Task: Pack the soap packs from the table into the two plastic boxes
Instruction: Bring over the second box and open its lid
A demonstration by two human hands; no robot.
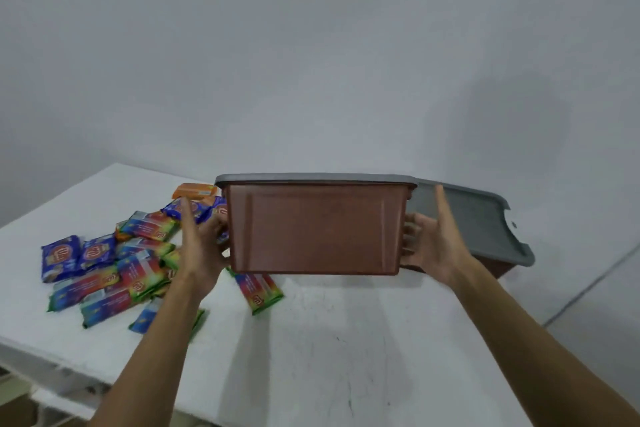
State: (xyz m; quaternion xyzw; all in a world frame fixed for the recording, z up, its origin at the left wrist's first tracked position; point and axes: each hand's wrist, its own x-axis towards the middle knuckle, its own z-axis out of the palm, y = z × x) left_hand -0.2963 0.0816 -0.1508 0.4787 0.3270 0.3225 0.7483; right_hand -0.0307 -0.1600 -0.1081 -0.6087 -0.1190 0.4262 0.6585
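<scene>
1. hands first: my left hand (pixel 202 246) presses flat against the left end wall of the brown translucent plastic box with a grey lid (pixel 317 227), thumb pointing up and fingers curled round the far side.
2. my right hand (pixel 434 246) does the same on the right end wall, thumb raised, fingers (pixel 410 234) bent against the plastic.
3. both grips are clamped on that box, one at each end, so it sits squeezed between my palms.
4. the box is lifted clear of the white counter (pixel 329 340); its shadow falls on the surface just under it, and its long side faces me, level.
5. its grey lid (pixel 311 178) is on, seen edge-on along the top rim.
6. behind my right hand sits a second brown plastic box (pixel 498 269) resting on the counter, topped by its own grey lid with a notched edge (pixel 481 222); only a little of the brown wall shows below the lid.
7. the soap packs (pixel 114 274) lie in a loose heap on the left part of the counter, overlapping each other: blue ones at the far left, rainbow-striped long ones in the middle, and an orange pack (pixel 195 190) at the back.
8. one rainbow-striped soap pack (pixel 259 291) lies apart from the heap, just below the lifted box's left corner.
9. a few packs are partly hidden under my left forearm.
10. a plain pale wall (pixel 311 45) fills the background.
</scene>
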